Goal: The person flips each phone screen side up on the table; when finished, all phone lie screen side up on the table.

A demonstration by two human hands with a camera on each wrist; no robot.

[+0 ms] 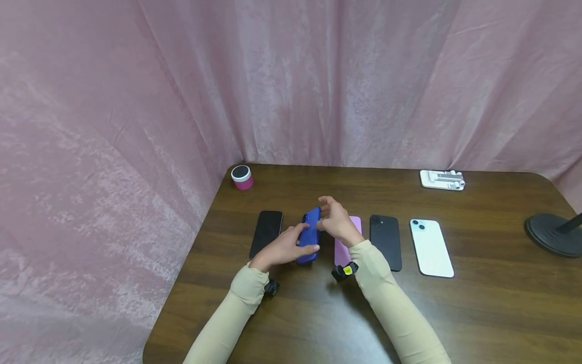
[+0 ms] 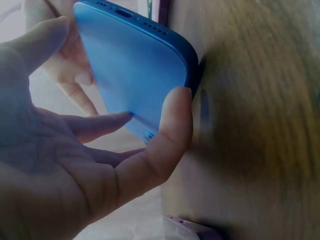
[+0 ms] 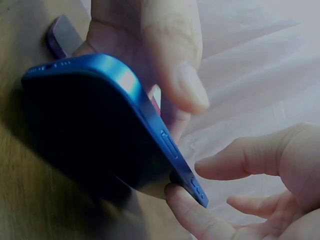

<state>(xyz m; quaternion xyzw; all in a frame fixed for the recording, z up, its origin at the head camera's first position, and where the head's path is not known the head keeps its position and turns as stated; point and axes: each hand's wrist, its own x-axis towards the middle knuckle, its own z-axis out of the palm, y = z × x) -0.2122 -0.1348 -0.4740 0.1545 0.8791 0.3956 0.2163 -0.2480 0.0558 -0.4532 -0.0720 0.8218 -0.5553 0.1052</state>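
Observation:
A blue phone (image 1: 311,234) is tilted up from the table on one side, its back toward my left hand (image 1: 288,245) and its dark screen (image 3: 85,125) facing the right wrist camera. My left hand curves round the phone; fingertips (image 2: 177,107) touch its back and lower edge, while the thumb (image 3: 182,82) hovers over the raised edge. Near the button end of that edge, my right hand (image 1: 337,222) pinches the phone between thumb and a finger (image 3: 187,207). A dark phone (image 1: 267,232) lies left of it. A purple phone (image 1: 342,251) lies partly under my right wrist.
Right of the purple phone lie a black phone (image 1: 385,242) and a pale phone (image 1: 432,247). A white folded stand (image 1: 442,180) lies at the back, and a pink jar (image 1: 242,178) occupies the back left corner. A round black base (image 1: 552,235) stands far right.

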